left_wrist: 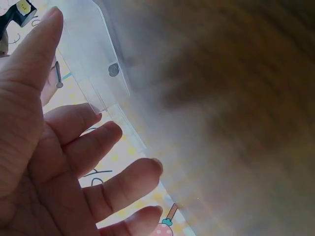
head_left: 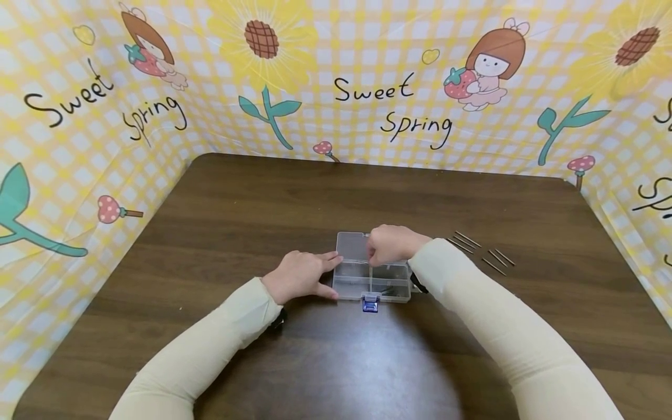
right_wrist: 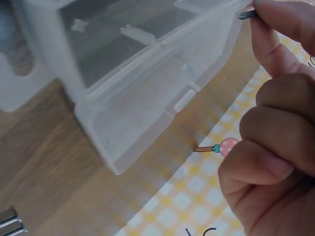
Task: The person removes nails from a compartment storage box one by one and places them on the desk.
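Note:
A clear plastic box [head_left: 350, 290] with compartments and a blue latch [head_left: 370, 304] stands with its lid laid back. My left hand [head_left: 301, 274] rests fingers and thumb against the box's left side, fingers extended. Over the box, my right hand [head_left: 394, 244] pinches a thin dark metal piece [right_wrist: 247, 15] between thumb and index finger, seen in the right wrist view; the other fingers are curled. Its lower part is cut off by the fingers. Some thin pieces [head_left: 387, 290] lie in the front right compartment.
Several thin metal rods [head_left: 467, 239] lie on the brown table [head_left: 262, 198] to the right, beyond my right wrist. A patterned cloth [head_left: 294, 116] stands around the table's back and sides.

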Motion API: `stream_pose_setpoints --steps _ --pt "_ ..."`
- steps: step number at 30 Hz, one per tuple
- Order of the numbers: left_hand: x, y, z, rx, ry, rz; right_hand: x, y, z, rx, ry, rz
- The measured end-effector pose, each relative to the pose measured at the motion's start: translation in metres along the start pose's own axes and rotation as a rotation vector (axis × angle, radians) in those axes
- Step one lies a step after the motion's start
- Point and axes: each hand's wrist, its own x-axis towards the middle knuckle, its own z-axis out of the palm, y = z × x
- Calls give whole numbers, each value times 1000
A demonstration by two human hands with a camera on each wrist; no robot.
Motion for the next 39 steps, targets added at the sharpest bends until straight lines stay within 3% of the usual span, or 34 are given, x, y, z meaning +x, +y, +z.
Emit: stream_pose_setpoints --steps 11,20,29,39 --pt "1 0 2 -15 -1 -10 -16 12 16 59 77 1" --pt "0 3 1 53 16 4 -45 23 22 33 143 50" --pt "-3 5 1 201 56 68 -91 65 25 56 194 174" --pt "-4 4 1 194 20 80 -145 119 19 96 208 360"
